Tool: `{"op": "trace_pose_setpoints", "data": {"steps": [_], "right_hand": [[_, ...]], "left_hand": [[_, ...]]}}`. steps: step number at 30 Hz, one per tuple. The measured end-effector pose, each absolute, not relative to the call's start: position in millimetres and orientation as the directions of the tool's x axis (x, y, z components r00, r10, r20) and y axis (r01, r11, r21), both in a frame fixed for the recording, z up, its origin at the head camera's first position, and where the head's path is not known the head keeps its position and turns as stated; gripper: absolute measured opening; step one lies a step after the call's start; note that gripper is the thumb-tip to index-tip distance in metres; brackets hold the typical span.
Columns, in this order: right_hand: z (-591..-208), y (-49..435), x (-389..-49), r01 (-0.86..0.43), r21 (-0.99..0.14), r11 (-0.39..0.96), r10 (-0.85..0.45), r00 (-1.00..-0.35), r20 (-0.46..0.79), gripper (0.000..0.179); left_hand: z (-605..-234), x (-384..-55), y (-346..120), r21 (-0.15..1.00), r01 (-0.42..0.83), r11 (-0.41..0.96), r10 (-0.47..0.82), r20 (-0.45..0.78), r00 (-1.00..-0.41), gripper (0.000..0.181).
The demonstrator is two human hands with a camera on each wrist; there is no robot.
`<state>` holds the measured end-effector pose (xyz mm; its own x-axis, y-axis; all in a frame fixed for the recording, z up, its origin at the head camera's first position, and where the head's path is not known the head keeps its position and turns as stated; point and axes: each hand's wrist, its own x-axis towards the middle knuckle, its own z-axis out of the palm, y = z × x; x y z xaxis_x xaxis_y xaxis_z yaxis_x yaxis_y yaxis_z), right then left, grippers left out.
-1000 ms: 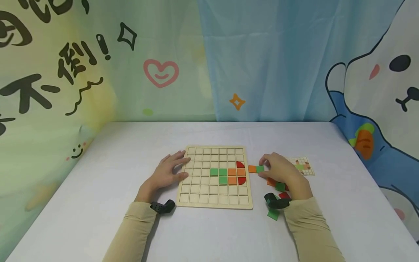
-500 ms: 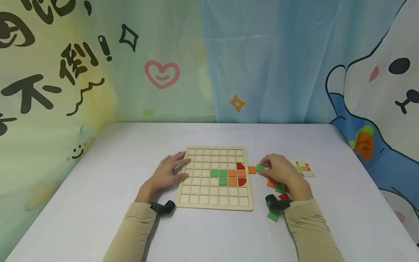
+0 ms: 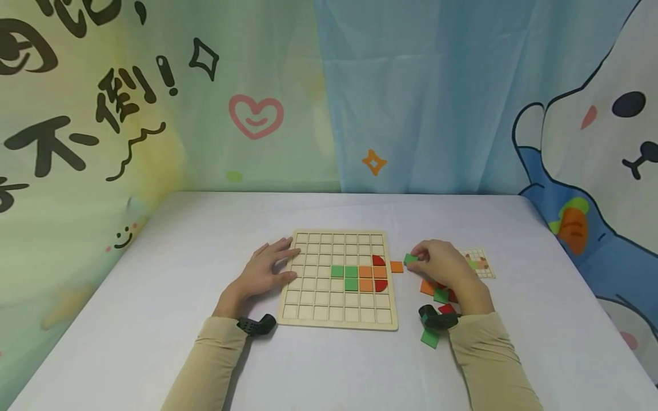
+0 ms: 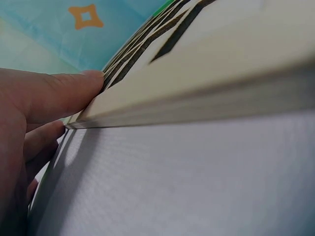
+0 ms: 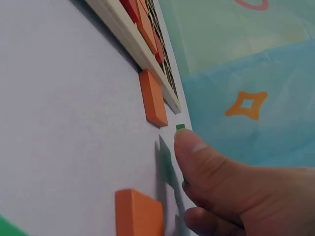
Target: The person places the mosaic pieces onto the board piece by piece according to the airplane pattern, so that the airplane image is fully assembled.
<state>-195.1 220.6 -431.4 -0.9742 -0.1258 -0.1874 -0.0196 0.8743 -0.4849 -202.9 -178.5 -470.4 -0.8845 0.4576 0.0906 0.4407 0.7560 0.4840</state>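
Observation:
My left hand point(image 3: 263, 273) rests at the left edge of a wooden grid board point(image 3: 313, 313), its fingers spread. In the left wrist view the thumb point(image 4: 74, 96) touches the board's border point(image 4: 197, 96). To the right of the board, my right hand point(image 3: 444, 266) pinches a green square tile point(image 3: 410, 259) between thumb and fingers. Only a small part of that green tile point(image 5: 180, 127) shows past the thumb in the right wrist view. An orange tile point(image 3: 396, 267) lies against the board's right edge. Green, orange and red tiles sit in the board's cells.
A small pattern card point(image 3: 485, 269) lies beyond my right hand, partly covered by it. Under and beside the right wrist is a loose group of tiles, among them an orange tile point(image 3: 427, 287), a green tile point(image 3: 429, 338) and a red tile point(image 3: 446, 308).
The green tile in my right hand has come away from the orange tile beside the board and shifted slightly right. The left hand stays in place.

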Motion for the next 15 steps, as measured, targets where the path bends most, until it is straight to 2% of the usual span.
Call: {"op": "trace_pose_setpoints", "data": {"steps": [7, 15], "right_hand": [[-426.7, 212.8, -195.7, -0.091, -0.492, 0.866, -0.158, -0.983, -0.095, 0.034], [-416.5, 189.6, -191.3, -0.152, -0.503, 0.851, -0.208, -0.976, -0.057, 0.032]], "left_hand": [[-471.7, -204.0, -178.8, 0.490, 0.440, 0.753, 0.456, 0.095, -0.885, 0.060], [-472.7, -204.7, -178.7, 0.492, 0.439, 0.752, 0.456, 0.093, -0.885, 0.060]]}}
